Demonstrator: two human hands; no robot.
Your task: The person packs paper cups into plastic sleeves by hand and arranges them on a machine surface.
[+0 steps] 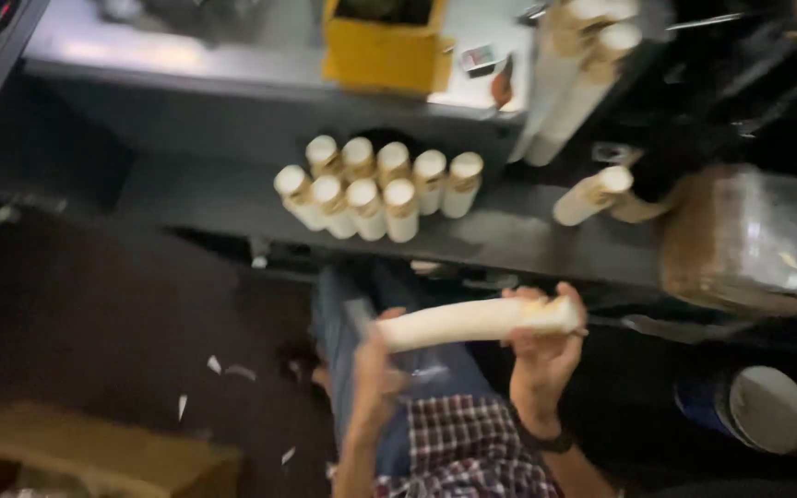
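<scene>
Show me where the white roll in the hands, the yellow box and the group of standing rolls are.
white roll (472,322), head view, middle of its side
yellow box (385,55), head view, front wall
standing rolls (368,208), head view, a front roll's side

Upright tubes clustered on shelf — box behind, lying tube to right, held tube in front.

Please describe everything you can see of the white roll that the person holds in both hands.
The roll is a long, cream-white cylinder, paper-like, blurred by motion. It lies nearly level, its right end slightly higher, over the person's lap and below the shelf's edge. The right hand grips its right end, fingers wrapped around it; the left hand holds its left end. Nothing else touches it.
</scene>
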